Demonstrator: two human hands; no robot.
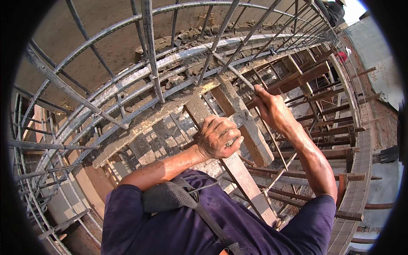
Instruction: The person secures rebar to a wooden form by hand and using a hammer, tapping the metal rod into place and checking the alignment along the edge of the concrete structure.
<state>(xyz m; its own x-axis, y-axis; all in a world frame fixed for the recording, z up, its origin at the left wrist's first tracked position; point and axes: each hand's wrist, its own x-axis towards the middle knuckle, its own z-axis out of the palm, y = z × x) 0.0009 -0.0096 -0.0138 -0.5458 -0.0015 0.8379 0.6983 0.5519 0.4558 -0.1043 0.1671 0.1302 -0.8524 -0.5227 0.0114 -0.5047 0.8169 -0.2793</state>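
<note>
My right hand (273,109) pinches a steel bar (235,72), seemingly steadying it; left hand (218,138) curled, contents unclear. Next move likely needs firm hold.

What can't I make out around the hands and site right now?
Head view: the left hand's curled fingers hide whether its grip holds anything.
Head view: the right hand hides whether the steel rod ends there.
Head view: the red thing, upper right, is too small to identify.
Head view: the round picture edge cuts off the dark shape, top right.
</note>
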